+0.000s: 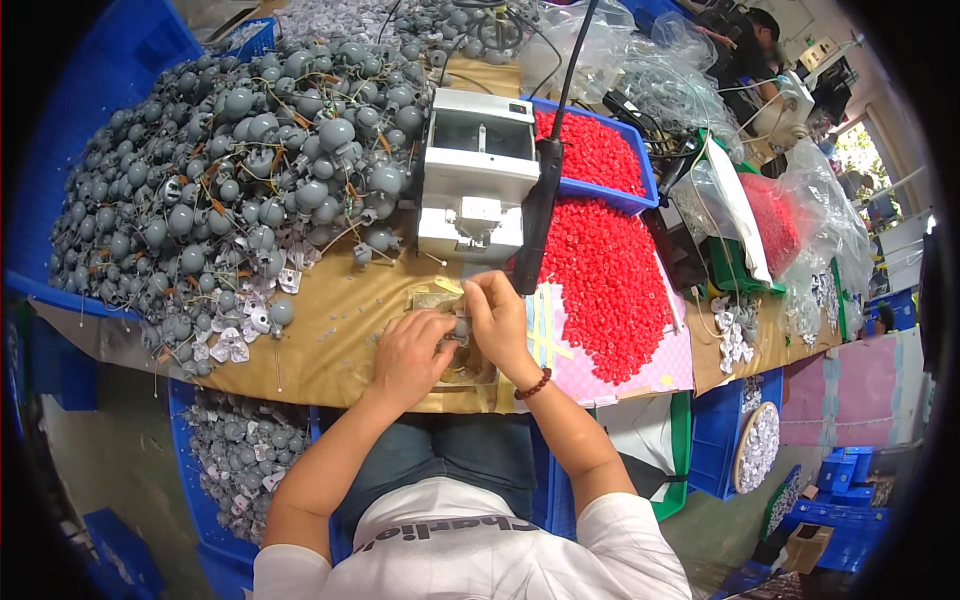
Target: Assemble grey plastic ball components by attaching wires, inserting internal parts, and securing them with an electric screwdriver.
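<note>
My left hand (412,350) is closed, fingers and thumb around a small grey rounded plastic part (461,328) near the front edge of the table. My right hand (497,318), with a beaded bracelet on the wrist, is held just to the right of that part. Its thumb and forefinger are pinched together above it; what sits between them is too small to make out. Under both hands lies a worn, flat work plate (482,374) on brown paper. A white and grey bench machine (476,190) stands directly beyond my hands.
A big heap of grey balls with wires (230,170) covers the left, spilling from a blue bin. Small red pieces (612,290) lie piled at right, below a blue tray (630,200) of them. A black handheld tool (541,220) hangs beside the machine. Another person (755,60) works far right.
</note>
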`<state>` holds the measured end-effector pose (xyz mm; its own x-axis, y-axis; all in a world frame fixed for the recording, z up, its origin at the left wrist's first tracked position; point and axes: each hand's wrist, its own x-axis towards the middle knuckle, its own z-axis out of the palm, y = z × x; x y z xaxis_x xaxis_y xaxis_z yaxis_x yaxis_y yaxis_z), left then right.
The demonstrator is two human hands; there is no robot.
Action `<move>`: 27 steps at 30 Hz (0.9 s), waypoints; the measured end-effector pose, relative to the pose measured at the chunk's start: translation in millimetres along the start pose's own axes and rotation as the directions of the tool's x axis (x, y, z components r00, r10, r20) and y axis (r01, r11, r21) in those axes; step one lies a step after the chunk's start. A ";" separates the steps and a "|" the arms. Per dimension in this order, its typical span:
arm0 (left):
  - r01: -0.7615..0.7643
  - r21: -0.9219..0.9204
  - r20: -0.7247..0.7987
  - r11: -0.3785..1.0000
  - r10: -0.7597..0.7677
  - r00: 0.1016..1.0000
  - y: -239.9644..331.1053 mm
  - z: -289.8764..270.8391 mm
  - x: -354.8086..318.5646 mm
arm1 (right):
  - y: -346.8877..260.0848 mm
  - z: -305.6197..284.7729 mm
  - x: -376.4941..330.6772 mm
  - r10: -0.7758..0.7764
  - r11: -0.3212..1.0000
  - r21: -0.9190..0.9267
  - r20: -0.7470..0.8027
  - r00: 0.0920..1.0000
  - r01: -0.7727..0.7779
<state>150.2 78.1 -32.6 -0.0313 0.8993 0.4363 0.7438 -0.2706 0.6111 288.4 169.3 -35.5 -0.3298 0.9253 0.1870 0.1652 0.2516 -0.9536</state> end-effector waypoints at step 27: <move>0.049 0.894 0.026 0.446 -0.160 0.987 -140.1 -104.8 -9.2 | 61.1 -160.5 22.5 -0.239 0.364 -0.861 0.283 0.929 0.356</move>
<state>-23.7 71.8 -53.0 -0.1327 0.9397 0.3152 0.9269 0.2302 -0.2963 440.3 251.0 -51.7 -0.6088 0.7193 0.3347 0.7428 0.6649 -0.0778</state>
